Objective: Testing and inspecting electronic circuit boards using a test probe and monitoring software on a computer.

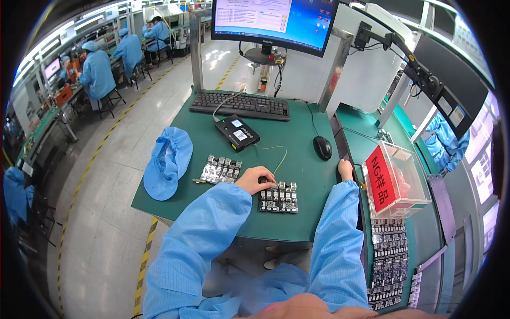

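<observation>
My left hand [256, 179] rests on the green table mat [297, 159], fingers curled over the top left corner of a small panel of circuit boards [279, 197], pinching a small dark part there. A thin green-yellow wire [280, 158] runs from that spot up to a black box-shaped device [237, 132]. A second panel of boards [220, 170] lies just left of the hand. My right hand [345, 170] rests at the mat's right edge, below a black mouse [322, 147]; its fingers are mostly hidden and I see nothing in it.
A blue cloth cap [167, 161] lies at the left of the mat. A black keyboard [240, 104] and monitor [273, 22] stand at the back. A clear box with a red label [396, 181] and trays of boards [389, 260] sit right. Blue-coated people [98, 72] work far left.
</observation>
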Motion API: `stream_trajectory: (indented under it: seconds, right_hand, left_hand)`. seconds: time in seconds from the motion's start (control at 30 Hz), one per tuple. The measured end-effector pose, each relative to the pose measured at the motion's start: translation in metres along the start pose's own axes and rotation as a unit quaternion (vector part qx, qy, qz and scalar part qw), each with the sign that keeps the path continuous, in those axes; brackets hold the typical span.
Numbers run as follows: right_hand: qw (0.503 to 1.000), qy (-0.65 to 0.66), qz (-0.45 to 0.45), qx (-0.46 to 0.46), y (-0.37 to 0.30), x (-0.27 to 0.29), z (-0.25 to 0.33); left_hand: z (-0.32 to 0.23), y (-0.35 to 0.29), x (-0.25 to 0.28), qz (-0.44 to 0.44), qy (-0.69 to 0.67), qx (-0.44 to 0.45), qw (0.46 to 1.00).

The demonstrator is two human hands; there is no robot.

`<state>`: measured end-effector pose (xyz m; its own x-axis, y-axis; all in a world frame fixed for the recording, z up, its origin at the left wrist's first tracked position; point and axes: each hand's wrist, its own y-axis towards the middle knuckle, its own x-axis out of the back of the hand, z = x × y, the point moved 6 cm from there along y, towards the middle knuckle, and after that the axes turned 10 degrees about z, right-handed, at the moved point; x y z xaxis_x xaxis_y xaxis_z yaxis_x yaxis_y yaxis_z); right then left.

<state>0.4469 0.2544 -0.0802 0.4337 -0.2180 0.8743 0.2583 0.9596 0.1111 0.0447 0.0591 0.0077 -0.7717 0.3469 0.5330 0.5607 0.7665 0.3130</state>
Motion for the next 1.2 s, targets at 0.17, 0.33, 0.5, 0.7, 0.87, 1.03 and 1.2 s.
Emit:
stream_trajectory:
  seconds: [0.17,0.33,0.5,0.7,0.87,1.03,1.2]
  right_hand:
    - [0.998,-0.047,0.000,-0.037,-0.042,0.039,0.040]
    - [0.984,-0.177,-0.032,-0.011,-0.066,0.055,0.074]
    - [0.993,-0.072,-0.040,-0.079,-0.071,0.056,0.068]
    - [0.995,-0.069,-0.035,-0.065,-0.085,0.054,0.077]
    - [0.995,-0.069,-0.060,-0.049,-0.095,0.055,0.078]
    - [0.979,-0.155,-0.127,-0.026,-0.098,0.059,0.084]
    - [0.972,-0.186,-0.143,-0.010,-0.097,0.059,0.090]
  left_hand:
    - [-0.001,0.000,0.001,-0.001,0.001,0.008,1.000]
    - [-0.002,0.001,0.002,-0.013,0.015,-0.024,1.000]
    - [-0.003,0.002,0.003,-0.025,0.015,-0.010,1.000]
    - [-0.006,0.003,0.003,-0.025,0.012,-0.007,1.000]
    - [-0.005,0.003,0.002,-0.020,0.013,0.005,1.000]
    - [-0.004,0.004,0.001,-0.022,0.012,0.011,1.000]
    - [-0.006,0.003,0.002,-0.026,0.011,0.000,1.000]
